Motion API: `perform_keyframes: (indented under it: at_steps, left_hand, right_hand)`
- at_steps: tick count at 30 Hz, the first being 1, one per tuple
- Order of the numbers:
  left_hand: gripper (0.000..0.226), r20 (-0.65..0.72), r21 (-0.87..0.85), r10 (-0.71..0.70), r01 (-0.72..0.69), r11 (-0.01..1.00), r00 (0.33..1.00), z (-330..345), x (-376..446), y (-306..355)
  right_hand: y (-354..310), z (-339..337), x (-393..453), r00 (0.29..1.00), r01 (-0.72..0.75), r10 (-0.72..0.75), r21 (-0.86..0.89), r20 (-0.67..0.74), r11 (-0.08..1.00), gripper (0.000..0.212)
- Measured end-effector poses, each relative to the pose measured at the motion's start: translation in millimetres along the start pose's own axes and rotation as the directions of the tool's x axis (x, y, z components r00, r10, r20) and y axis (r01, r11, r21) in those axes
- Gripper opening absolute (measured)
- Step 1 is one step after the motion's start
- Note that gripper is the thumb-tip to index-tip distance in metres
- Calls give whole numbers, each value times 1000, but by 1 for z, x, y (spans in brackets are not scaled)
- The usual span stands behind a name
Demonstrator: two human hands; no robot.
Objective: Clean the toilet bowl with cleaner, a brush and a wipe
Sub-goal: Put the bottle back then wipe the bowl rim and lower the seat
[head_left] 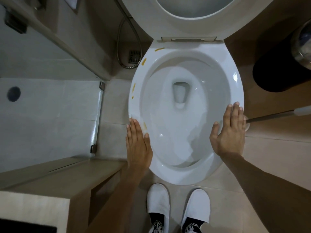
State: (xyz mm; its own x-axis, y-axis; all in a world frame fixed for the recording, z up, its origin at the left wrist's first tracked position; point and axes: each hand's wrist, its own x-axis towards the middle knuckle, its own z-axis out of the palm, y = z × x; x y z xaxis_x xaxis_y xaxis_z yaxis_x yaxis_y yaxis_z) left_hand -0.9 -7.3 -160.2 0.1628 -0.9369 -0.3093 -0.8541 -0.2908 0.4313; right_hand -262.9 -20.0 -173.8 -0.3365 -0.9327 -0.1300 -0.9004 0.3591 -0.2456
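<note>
Toilet bowl (185, 106) with yellow streaks on rim, seat raised, left hand (138, 143) and right hand (229, 132) lay flat, fingers straight, tiled floor (277, 143), floor drain (134, 56), white slippers (158, 204).

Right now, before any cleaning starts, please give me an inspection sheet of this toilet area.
Surface: toilet bowl rim white, wet-looking, with yellow-brown streaks along its left side.
Job's things: long handle, perhaps the brush, lying right of the bowl; no cleaner or wipe seen.
Clutter: dark bin at right.
Hands: left hand and right hand flat, fingers straight, over the rim's two sides.
Cables: metal hose looped by the floor drain.
Surroundings: seat raised; white slippers below.
</note>
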Motion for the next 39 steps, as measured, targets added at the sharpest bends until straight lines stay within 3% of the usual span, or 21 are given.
perform_keyframes:
  at_steps: [7, 15, 26, 35, 39]
  left_hand:
    - [58, -7, 30, 63, -63, 998, 998, -16, 63, 4]
    - [61, 24, -24, 60, -60, 998, 998, -10, 18, -8]
    - [60, 30, 83, 232, -233, 969, 972, -28, 94, 0]
    - [62, 69, 56, 170, -174, 983, 983, -16, 32, -13]
    - [62, 73, 75, 177, -182, 980, 982, -17, 41, -12]
  right_hand:
    - [0, 0, 0, 1000, 2, -2, 9, -9, 1000, 70]
    - [0, -1, 0, 1000, 2, -2, 16, -29, 1000, 70]
    - [0, 0, 1, 1000, 0, 1, 4, -18, 1000, 71]
    - [1, 0, 0, 1000, -2, 2, 3, -12, 1000, 71]
    - [0, -1, 0, 1000, 0, 0, 5, -10, 1000, 71]
